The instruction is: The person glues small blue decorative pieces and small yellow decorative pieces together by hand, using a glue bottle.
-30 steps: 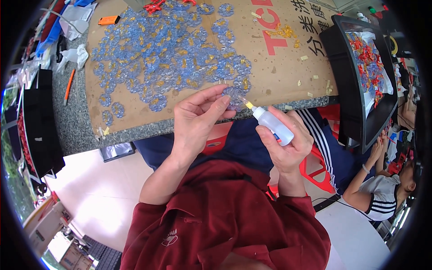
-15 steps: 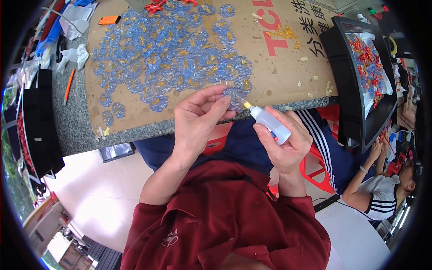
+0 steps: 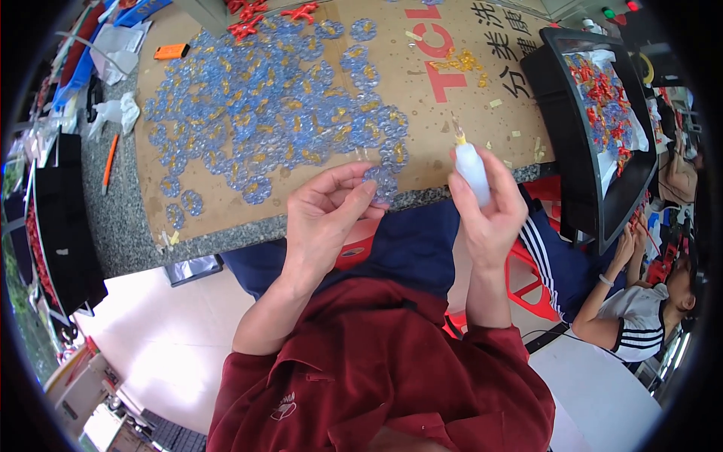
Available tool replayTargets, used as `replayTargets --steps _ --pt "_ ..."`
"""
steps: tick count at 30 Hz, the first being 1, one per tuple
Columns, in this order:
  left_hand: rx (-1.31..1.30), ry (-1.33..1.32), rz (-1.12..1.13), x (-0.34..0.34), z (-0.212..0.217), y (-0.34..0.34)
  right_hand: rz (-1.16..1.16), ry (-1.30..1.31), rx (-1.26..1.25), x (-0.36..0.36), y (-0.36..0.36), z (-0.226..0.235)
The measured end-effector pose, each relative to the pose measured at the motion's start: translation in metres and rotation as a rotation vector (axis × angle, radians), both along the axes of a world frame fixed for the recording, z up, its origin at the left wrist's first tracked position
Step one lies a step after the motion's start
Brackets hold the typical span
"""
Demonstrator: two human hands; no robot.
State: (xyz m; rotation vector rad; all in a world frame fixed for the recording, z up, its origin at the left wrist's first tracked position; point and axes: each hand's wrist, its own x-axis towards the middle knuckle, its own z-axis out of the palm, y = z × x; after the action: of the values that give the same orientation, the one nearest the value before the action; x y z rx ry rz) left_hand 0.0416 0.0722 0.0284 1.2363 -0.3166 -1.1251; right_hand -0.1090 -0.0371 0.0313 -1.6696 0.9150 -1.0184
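Note:
My left hand pinches a clear blue flower-shaped plastic piece between thumb and fingers, close to the table's front edge. In my right hand is a small white squeeze bottle with a yellow collar and a thin needle tip. That tip points up and away from me, apart from the blue piece. Beyond my left hand, many similar blue pieces with yellow centres lie spread on a brown cardboard sheet.
Small yellow pieces lie on the cardboard, with red pieces at the far edge. An orange block-like item and orange pen lie left. A black bin of coloured pieces stands right, near another person.
The bottle has swung away from the flower-shaped piece to the right, its tip now turned upward. My left hand keeps the piece and sits slightly lower in the view.

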Motion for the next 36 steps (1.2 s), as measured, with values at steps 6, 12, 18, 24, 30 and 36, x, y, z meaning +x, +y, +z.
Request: replayTargets --steps 6,12,18,24,30,36 --pt "-0.005 0.087 -0.019 -0.003 0.002 -0.004 0.042 0.093 -0.082 0.029 -0.033 -0.025" --pt "0.06 0.232 -0.017 0.003 0.006 -0.003 0.091 -0.034 0.017 0.03 -0.03 -0.015" --pt "0.042 0.121 0.072 0.003 0.008 -0.006 0.139 0.16 -0.208 -0.003 -0.004 0.011" --pt "0.029 0.009 0.091 0.002 0.006 -0.004 0.256 0.198 -0.456 -0.002 0.001 0.023" --pt "0.039 -0.011 0.096 0.0 0.005 -0.003 0.249 0.196 -0.42 0.002 0.002 0.019" --pt "0.036 -0.05 0.117 0.0 0.002 -0.004 0.268 0.228 -0.386 0.0 0.006 0.022"
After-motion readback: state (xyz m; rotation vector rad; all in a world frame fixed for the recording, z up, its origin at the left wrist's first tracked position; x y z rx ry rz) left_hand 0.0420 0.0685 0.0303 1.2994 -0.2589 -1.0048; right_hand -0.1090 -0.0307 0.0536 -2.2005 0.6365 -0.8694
